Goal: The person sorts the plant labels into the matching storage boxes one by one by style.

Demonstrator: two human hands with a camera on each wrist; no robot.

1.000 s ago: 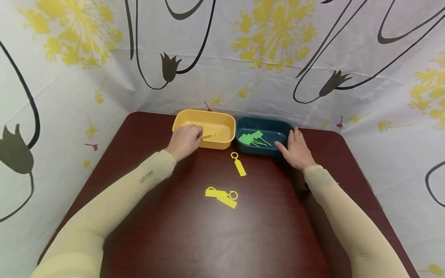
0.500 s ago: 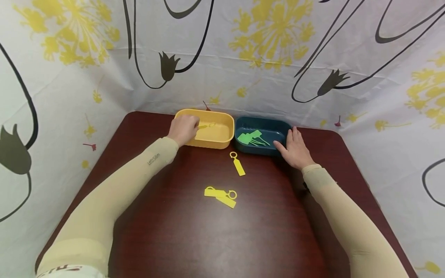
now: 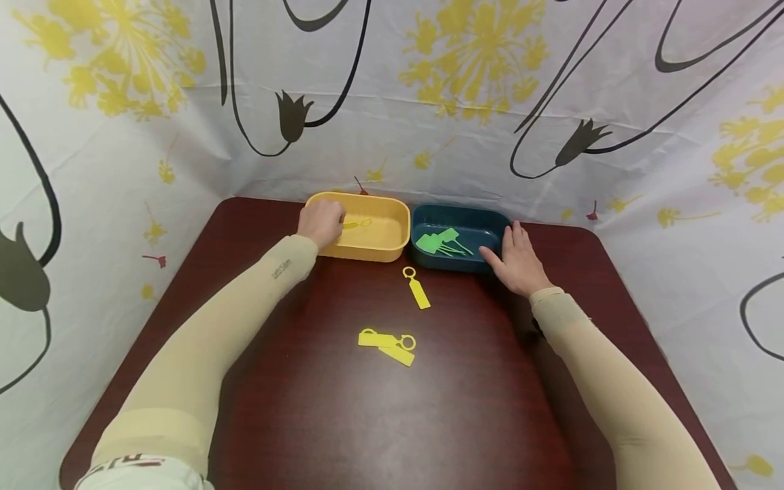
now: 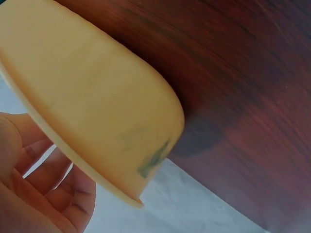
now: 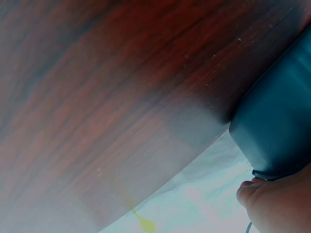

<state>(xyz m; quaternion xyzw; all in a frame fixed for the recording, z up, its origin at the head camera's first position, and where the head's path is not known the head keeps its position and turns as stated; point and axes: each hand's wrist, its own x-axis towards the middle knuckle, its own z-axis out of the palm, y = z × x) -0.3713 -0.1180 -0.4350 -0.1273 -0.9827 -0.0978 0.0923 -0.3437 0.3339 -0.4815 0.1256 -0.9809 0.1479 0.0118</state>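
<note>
My left hand (image 3: 321,223) is at the left end of the yellow bin (image 3: 392,253). A yellow ring-ended tag (image 3: 355,223) sticks out from its curled fingers over the inside of the bin. The left wrist view shows the fingers (image 4: 53,174) beyond the bin's rim; the tag is hidden there. My right hand (image 3: 520,262) rests on the right end of the dark blue bin (image 3: 459,264), fingers straight along its rim. Several green tags (image 3: 439,241) lie inside that bin. A single yellow tag (image 3: 419,292) lies on the table in front of the bins.
Nearer on the dark wood table (image 3: 380,422), two yellow tags (image 3: 382,341) overlap. The bins stand side by side at the far edge. A patterned white cloth (image 3: 367,88) hangs behind and on both sides.
My left hand has moved back and slightly left over the yellow bin, with the yellow tag moving along. The right hand stays on the blue bin, and the view shifts slightly.
</note>
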